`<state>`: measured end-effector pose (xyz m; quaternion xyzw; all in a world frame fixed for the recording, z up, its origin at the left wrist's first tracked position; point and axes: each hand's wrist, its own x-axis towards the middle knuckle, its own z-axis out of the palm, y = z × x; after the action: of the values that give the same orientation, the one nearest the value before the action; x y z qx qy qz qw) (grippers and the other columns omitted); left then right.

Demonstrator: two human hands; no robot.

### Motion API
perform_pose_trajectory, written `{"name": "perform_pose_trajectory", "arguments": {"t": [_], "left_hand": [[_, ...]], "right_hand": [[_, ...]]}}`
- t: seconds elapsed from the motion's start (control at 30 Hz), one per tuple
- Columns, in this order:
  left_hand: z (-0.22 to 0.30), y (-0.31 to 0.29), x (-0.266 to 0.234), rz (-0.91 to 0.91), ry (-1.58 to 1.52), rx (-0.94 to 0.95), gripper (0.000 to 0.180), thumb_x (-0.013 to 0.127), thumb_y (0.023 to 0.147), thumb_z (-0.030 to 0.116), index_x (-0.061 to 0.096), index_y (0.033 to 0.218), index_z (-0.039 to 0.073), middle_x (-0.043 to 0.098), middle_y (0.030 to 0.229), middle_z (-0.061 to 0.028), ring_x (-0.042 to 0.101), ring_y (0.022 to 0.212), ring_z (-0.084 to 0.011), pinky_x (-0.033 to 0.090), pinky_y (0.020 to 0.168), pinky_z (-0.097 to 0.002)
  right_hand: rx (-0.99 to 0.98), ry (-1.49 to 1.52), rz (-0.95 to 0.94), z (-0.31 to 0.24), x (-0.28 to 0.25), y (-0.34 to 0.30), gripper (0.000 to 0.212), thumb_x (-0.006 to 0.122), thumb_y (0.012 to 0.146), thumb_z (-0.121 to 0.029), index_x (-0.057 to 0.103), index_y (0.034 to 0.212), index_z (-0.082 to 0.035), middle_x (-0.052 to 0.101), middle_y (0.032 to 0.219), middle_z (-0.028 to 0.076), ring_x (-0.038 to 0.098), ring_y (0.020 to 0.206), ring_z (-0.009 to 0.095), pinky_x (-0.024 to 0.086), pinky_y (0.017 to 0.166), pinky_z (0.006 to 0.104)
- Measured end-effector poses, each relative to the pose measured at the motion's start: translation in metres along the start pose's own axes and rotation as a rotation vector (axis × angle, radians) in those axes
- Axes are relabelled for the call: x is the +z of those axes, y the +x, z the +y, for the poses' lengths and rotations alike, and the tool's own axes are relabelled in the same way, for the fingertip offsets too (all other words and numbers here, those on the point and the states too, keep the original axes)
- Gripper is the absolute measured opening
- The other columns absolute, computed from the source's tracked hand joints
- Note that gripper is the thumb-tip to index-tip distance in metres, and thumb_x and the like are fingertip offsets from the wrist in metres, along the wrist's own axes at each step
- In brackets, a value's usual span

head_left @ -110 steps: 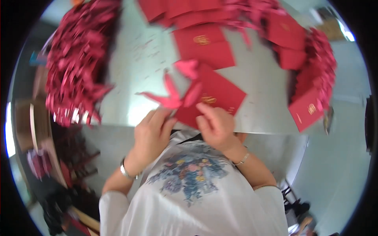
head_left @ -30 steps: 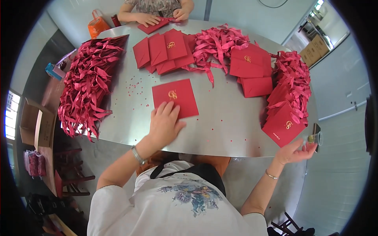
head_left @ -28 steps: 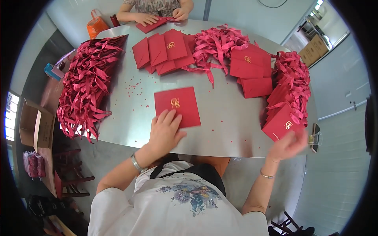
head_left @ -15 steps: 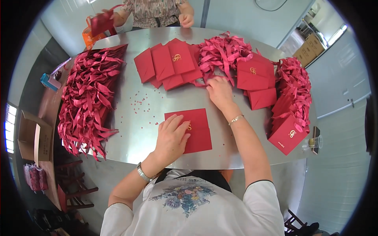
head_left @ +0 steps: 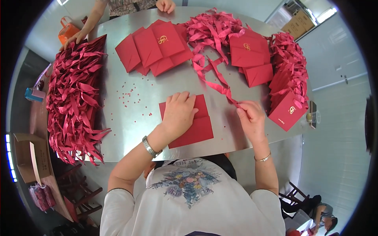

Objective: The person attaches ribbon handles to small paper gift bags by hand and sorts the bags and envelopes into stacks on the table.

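Head view: left hand (head_left: 179, 114) flat on red folder (head_left: 191, 126), right-hand grip (head_left: 249, 118) pinched on red ribbon (head_left: 214, 80) alongside.

**Red envelope pressed flat, ribbon drawn out to the right**

A flat red paper envelope (head_left: 193, 128) lies on the metal table near its six o'clock edge, tilted slightly, its upper left part covered by the left hand (head_left: 179, 112). A long red ribbon (head_left: 214, 80) trails from the ribbon heap at twelve o'clock down toward four o'clock, its lower end pinched in the right hand (head_left: 250, 118), just right of the envelope.
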<state>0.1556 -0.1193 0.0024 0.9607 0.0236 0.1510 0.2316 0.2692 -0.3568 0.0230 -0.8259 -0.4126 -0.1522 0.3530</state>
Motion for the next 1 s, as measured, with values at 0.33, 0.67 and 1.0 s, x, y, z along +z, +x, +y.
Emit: {"name": "perform_pose_trajectory", "arguments": {"t": [0.33,0.67,1.0], "left_hand": [[0.003,0.012,-0.022,-0.202,-0.338,-0.297,0.042,0.077,0.072,0.008,0.061,0.110,0.005,0.065,0.094,-0.0142,0.062,0.090,-0.0323,0.049,0.079,-0.0401],[-0.002,-0.003,-0.032,-0.264,-0.585,-0.363,0.030,0.071,0.077,0.001,0.062,0.106,-0.001,0.066,0.081,-0.0099,0.063,0.074,-0.0176,0.051,0.070,-0.0315],[-0.007,-0.012,-0.030,-0.288,-0.569,-0.424,0.022,0.072,0.077,0.007,0.065,0.095,-0.003,0.069,0.086,-0.0179,0.067,0.082,-0.0325,0.053,0.075,-0.0381]], "right_hand": [[0.872,1.209,0.104,-0.060,0.029,0.024,0.031,0.058,0.096,-0.009,0.054,0.127,-0.002,0.063,0.095,0.007,0.055,0.067,0.007,0.043,0.053,0.0197],[0.743,0.874,-0.022,-0.069,0.084,0.024,0.039,0.062,0.093,-0.009,0.051,0.129,0.001,0.061,0.110,0.011,0.062,0.091,0.018,0.053,0.079,0.0301],[-0.144,0.111,-0.207,-0.045,0.052,0.008,0.031,0.062,0.078,0.000,0.065,0.109,-0.005,0.062,0.116,0.011,0.057,0.106,0.032,0.047,0.088,0.0434]]}}
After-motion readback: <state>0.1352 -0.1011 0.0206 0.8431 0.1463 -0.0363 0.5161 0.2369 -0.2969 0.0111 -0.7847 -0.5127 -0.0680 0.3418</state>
